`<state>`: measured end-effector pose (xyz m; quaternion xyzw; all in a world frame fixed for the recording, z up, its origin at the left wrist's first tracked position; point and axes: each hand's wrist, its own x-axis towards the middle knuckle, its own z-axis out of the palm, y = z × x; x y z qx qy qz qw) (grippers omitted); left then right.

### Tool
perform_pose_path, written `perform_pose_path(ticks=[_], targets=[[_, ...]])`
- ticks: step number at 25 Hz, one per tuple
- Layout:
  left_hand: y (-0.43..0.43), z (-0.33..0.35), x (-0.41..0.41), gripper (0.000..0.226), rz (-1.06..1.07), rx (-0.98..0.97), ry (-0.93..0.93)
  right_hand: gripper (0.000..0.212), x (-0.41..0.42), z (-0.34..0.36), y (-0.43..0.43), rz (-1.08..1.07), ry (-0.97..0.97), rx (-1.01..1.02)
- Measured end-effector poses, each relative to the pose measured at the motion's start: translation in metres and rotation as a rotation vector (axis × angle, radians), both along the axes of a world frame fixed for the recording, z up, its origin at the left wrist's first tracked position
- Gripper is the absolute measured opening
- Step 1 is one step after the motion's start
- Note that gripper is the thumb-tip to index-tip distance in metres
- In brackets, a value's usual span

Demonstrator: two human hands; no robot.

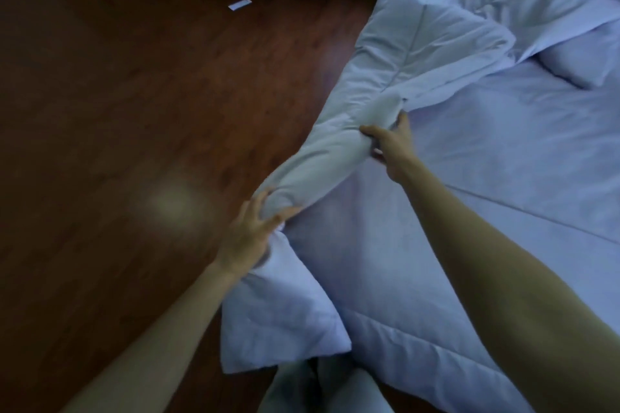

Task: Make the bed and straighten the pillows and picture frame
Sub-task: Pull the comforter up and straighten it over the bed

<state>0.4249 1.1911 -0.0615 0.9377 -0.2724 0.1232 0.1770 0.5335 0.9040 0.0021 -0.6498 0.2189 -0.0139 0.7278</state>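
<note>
Risk: the bunched white quilted duvet [318, 161] is twisted into a rope along the left edge of the white-sheeted bed [503, 161]. A pull now probably spreads it skewed, and the loose corner may drop onto the dark wooden floor [134, 111]. Left hand [255, 235] grips the near end, right hand [385, 144] clamps it further up. Both arms are extended.

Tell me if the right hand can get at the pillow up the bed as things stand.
Probably not yet. The right hand grips the bunched duvet, arm stretched out, and the pillow lies farther up. Only bare sheet lies between, so nothing blocks it.
</note>
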Motion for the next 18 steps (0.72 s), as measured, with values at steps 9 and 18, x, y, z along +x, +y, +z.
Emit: perform_pose_path(ticks=[9, 18], targets=[[0.111, -0.019, 0.071, 0.067, 0.399, 0.199, 0.158, 0.086, 0.088, 0.005, 0.135, 0.512, -0.117, -0.159], [0.131, -0.117, 0.132, 0.053, 0.250, -0.004, 0.836, 0.061, 0.089, -0.101, 0.146, 0.476, 0.377, -0.975]])
